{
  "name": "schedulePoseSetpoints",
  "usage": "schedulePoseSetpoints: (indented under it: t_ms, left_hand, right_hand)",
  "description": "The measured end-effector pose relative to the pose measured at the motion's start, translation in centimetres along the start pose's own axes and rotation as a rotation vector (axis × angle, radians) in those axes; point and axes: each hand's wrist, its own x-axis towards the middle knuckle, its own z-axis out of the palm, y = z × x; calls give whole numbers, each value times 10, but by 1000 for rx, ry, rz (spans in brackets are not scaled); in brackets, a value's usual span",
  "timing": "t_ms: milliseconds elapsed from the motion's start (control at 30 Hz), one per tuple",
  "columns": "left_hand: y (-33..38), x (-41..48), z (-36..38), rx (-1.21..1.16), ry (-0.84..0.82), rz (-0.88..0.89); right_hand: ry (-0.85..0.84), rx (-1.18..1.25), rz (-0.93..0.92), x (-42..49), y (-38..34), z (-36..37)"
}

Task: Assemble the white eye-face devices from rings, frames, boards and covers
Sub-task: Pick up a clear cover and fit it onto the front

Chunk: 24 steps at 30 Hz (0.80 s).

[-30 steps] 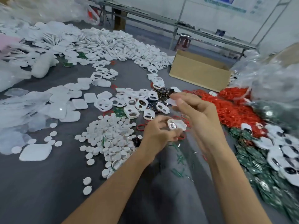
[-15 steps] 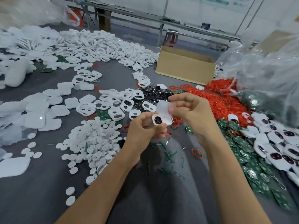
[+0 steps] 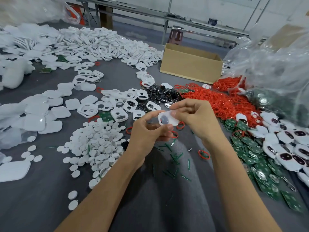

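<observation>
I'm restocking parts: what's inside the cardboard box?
The cardboard box is open on top; only its bare brown inner walls show. Its near wall hides the floor, so any contents cannot be seen.

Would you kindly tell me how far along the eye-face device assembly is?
Done: a pile of assembled devices lies at the right. In hand: the left hand and right hand pinch one white device. Left: large heaps of white frames, red rings, green boards and white covers lie loose.
</observation>
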Motion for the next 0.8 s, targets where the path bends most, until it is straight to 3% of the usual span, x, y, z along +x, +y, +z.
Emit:
schedulePoseSetpoints:
  t_ms: [367, 800]
  left_hand:
    - [-2, 2, -1, -1, 5, 3]
    - [-2, 0, 0, 5, 22, 26]
  right_hand:
    - [16, 181, 55, 1, -2, 0]
    - [35, 35, 47, 2, 5, 7]
